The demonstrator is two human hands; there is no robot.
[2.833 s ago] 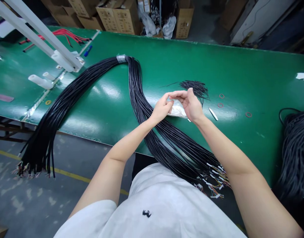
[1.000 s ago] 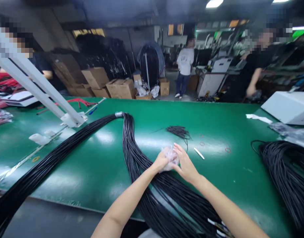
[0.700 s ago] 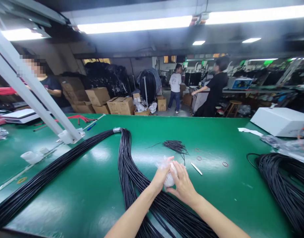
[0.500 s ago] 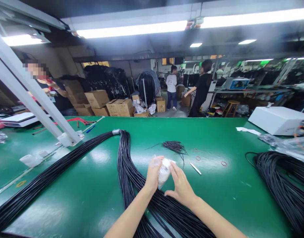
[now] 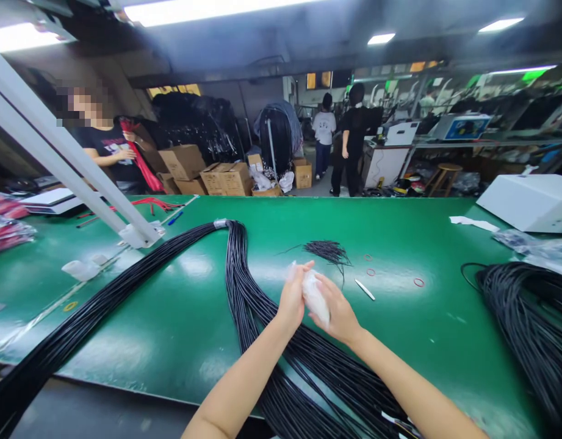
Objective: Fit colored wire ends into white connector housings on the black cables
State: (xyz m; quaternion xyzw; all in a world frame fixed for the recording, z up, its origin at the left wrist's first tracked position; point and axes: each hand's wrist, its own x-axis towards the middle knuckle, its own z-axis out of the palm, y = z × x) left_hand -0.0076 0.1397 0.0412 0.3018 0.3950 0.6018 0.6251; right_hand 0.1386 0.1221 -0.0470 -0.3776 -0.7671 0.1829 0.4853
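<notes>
Inboard of the near edge of the green table (image 5: 147, 341), the left hand (image 5: 291, 300), half-curled, grips the white plastic packet (image 5: 315, 298); the right hand (image 5: 339, 306), previously more spread, now cups its opposite side, making the hold two-handed.

The bag (image 5: 316, 299) is thin, crinkled plastic, translucent with a whitish sheen, while the cables (image 5: 238, 268) look sheathed in smooth black plastic with a soft gloss, bound by shiny tape (image 5: 220, 224). Under them the bench (image 5: 166, 341) is smooth and glossy, with pale reflections. At the far side the boxes (image 5: 230, 178) are matt brown cardboard, the stool (image 5: 448, 167) looks wooden, and the case (image 5: 528, 201) on the right is smooth, dull white.
</notes>
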